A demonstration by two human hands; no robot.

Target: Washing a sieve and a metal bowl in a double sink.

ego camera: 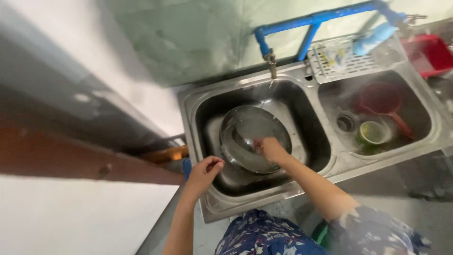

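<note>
A large steel bowl [245, 130] sits tilted in the left basin of a double steel sink [198, 101]. My right hand [271, 148] reaches into the bowl, fingers closed near its inner wall; whether it holds a sponge cannot be told. My left hand [205, 172] grips the bowl's near-left rim at the sink's front edge. Above the basin a tap [271, 61] hangs from a blue pipe [311, 21].
The right basin holds a red ladle-like scoop [384, 101], a small yellow-green cup [373, 132] and a drain [345, 123]. A white slotted tray [339, 59] rests behind it, a red container [432, 54] at far right. A dark wall and wooden ledge [85, 156] stand left.
</note>
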